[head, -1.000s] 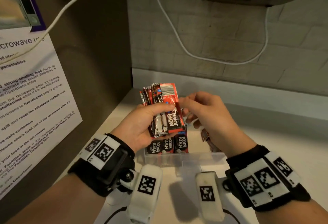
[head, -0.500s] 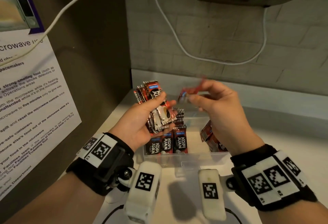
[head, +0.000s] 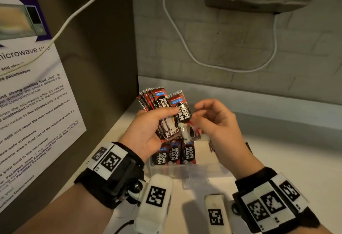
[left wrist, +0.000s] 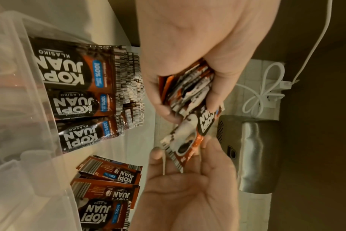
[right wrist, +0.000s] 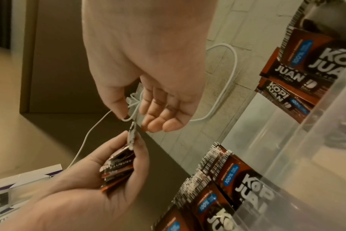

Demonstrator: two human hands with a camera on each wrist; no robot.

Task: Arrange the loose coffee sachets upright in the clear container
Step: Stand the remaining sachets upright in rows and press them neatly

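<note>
Above a pale table (head: 277,159), a clear container (head: 194,170) holds rows of upright coffee sachets (head: 174,155). The left hand (head: 148,130) grips a fanned bundle of sachets (head: 159,102) over it, while the right hand (head: 218,122), fingers loosely curled, meets a single sachet (head: 185,115) jutting from the bundle.

Place: office pantry corner.
Evidence: microwave-use notice (head: 27,89) from a Facilities team on the side panel; tiled wall (head: 231,39); white counter (head: 277,159).
</note>
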